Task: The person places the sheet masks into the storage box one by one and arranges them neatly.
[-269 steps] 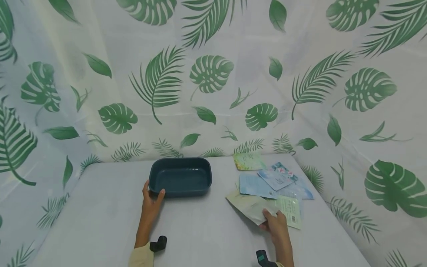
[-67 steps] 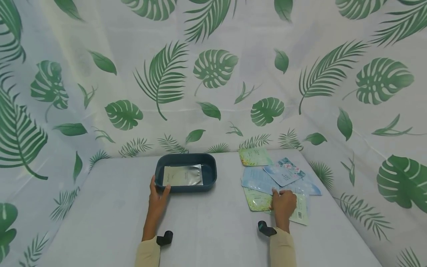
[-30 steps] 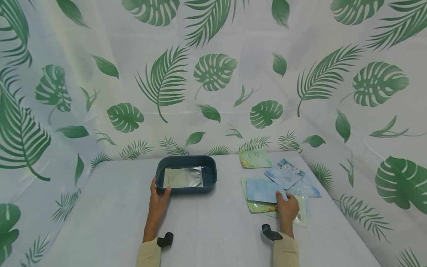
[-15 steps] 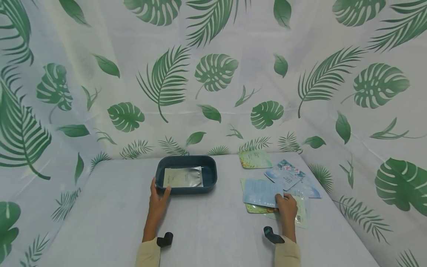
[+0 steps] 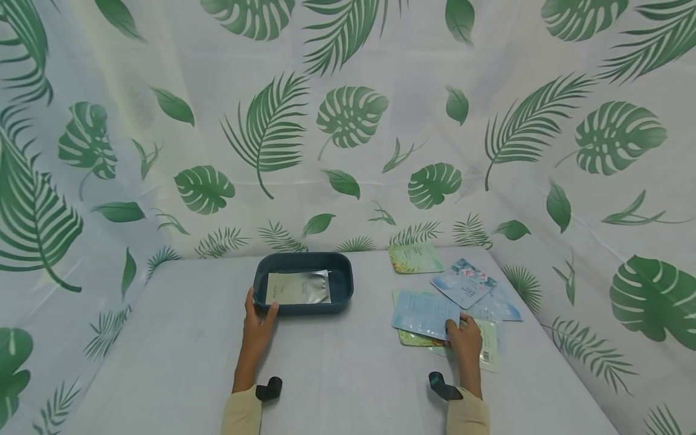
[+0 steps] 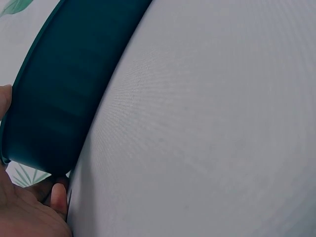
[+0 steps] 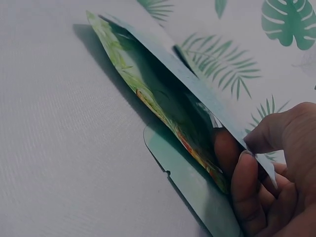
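Observation:
In the head view, my left hand (image 5: 257, 335) grips the near left corner of a dark blue rectangular tray (image 5: 341, 291). A cream and silver sachet (image 5: 293, 289) lies flat inside it. My right hand (image 5: 466, 343) pinches the lower right corner of a light blue face mask packet (image 5: 421, 312), thumb on top. That packet sits over a green patterned packet (image 5: 415, 339). The right wrist view shows the blue packet (image 7: 197, 89) tilted, its far part raised from the green packet (image 7: 148, 106); fingers go beneath it. In the left wrist view, the thumb touches the tray's wall (image 6: 54, 89).
A blue floral packet (image 5: 462, 285) overlaps another blue one (image 5: 505, 305) on the right. A yellow-green packet (image 5: 415, 258) lies at the back, and a pale green packet (image 5: 489, 347) is beside my right hand. White leaf-printed cloth (image 5: 348, 151) walls the table in.
The cream sachet went from my right hand into the tray. My right hand then took hold of the light blue packet and shifted it slightly left and nearer. My left hand stays on the tray.

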{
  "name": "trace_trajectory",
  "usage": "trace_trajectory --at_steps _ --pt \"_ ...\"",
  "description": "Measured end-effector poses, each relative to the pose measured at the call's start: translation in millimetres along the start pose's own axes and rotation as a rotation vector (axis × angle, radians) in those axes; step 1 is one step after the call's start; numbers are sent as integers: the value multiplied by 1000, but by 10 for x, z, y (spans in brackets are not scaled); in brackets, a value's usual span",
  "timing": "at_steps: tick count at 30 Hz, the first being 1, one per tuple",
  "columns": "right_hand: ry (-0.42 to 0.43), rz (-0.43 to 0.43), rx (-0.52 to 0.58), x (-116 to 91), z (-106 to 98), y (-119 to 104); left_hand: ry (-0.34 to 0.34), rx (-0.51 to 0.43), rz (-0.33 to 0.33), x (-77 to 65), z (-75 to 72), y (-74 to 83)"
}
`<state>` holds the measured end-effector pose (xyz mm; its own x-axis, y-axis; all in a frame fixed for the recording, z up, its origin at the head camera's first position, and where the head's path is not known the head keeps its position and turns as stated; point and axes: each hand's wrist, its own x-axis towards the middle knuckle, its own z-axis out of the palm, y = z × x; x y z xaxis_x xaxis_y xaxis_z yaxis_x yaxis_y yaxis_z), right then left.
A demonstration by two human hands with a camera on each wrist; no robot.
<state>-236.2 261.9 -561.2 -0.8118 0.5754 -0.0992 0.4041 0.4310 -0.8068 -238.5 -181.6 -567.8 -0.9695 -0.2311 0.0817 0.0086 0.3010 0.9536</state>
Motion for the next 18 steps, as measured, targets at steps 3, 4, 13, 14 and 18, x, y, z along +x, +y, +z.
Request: trace_trajectory --at_steps 3,4,13,14,18 --pt "-15 -2 -29 -7 -7 -17 3 6 3 2 -6 1" --pt "-13 -2 -39 -11 -7 -17 2 8 4 3 -5 -3" --pt "28 7 -65 -55 14 -41 8 18 -1 0 2 0" --pt "24 5 -65 -53 14 -44 9 17 -1 3 2 2" --pt "13 -37 -46 -21 25 -30 12 13 -7 10 -3 3"
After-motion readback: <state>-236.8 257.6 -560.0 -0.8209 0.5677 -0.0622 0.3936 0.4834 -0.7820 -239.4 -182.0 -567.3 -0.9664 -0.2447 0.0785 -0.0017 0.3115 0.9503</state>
